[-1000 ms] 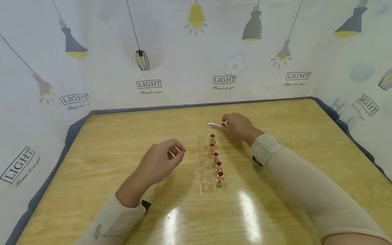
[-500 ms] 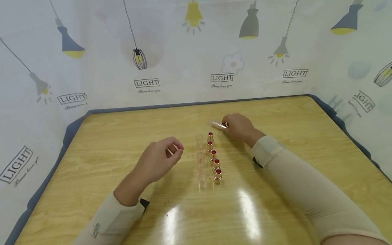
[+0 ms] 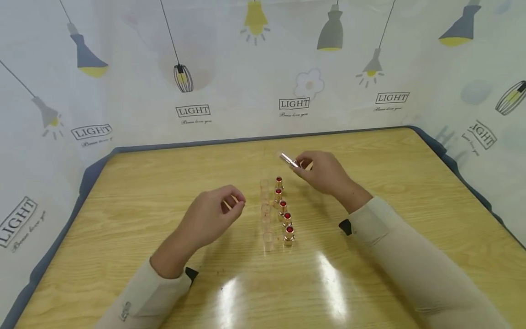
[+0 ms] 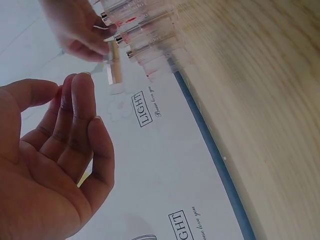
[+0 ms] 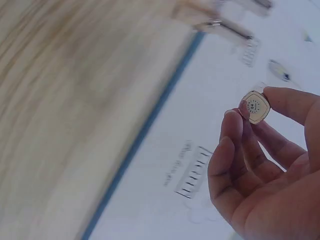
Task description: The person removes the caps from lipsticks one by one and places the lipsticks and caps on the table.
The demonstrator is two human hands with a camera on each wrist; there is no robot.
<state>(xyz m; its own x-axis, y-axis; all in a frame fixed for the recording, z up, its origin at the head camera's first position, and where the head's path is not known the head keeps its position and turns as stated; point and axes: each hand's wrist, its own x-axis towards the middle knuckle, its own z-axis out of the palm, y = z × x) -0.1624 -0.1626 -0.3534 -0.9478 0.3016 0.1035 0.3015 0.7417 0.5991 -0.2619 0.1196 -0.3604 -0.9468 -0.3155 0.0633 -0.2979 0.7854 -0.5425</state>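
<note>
The right hand pinches a capped lipstick between thumb and fingertips, lifted clear of the table and tilted, its cap end pointing toward the far left. The right wrist view shows the square gold base of that lipstick held at the fingertips. The left hand hovers just left of the rows with fingers loosely curled and holds nothing; its wrist view shows the palm open and the fingers relaxed.

Near the middle of the table, slightly toward the far edge, stand 2 short rows running from the near side to the far side. The right row is 5 uncapped lipsticks, each upright on a gold base with a red bullet on top. Just beside it on the left is a row of clear caps, also upright; they are faint against the wood, and I count about 5 but cannot be sure.

As a judgement, the work looks partly done: 5 lipsticks stand open with their caps set apart, while the one in the right hand has its clear cap on and is not yet in the row. It is slim, with a transparent cap over a gold body, and glints in the light. Whether others wait out of view cannot be told.
</note>
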